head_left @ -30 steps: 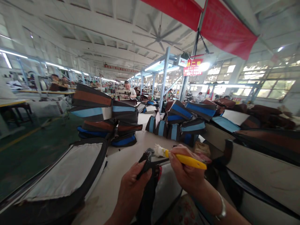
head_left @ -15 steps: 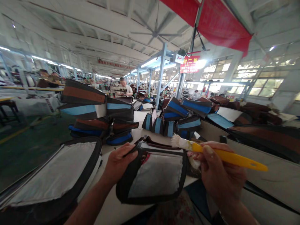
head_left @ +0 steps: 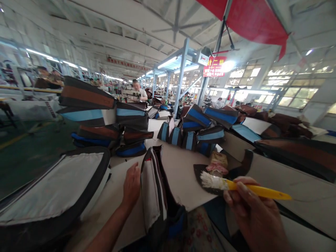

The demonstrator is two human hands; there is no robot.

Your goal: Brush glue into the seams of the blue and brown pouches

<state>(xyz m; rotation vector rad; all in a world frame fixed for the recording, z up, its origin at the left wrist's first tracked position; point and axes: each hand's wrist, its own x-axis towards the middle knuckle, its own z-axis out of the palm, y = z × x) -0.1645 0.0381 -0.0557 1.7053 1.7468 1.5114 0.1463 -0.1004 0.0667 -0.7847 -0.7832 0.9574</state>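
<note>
My right hand [head_left: 254, 206] grips a paintbrush [head_left: 259, 191] by its yellow handle, its pale, clotted bristles pointing left over a dark scrap. Just behind the bristles is a small container [head_left: 219, 161] with pinkish material around it. A dark bag piece [head_left: 154, 185] with a whitish panel stands on edge in front of me, its opening facing right and blue showing low down. Against its left side is my left hand [head_left: 132, 182], fingers stretched out and not wrapped round it; the contact is partly hidden.
A larger panelled piece [head_left: 55, 189] lies at the left on the pale table [head_left: 181, 164]. Stacked bag pieces [head_left: 91, 94] in brown, black and blue stand behind it, with more blue-striped pieces [head_left: 189, 136] at centre. A co-worker [head_left: 139, 91] sits further back.
The bag piece has turned from facing me to standing edge-on. My left hand has let go of its corner and lies along its side. The brush has moved slightly lower, uncovering the container.
</note>
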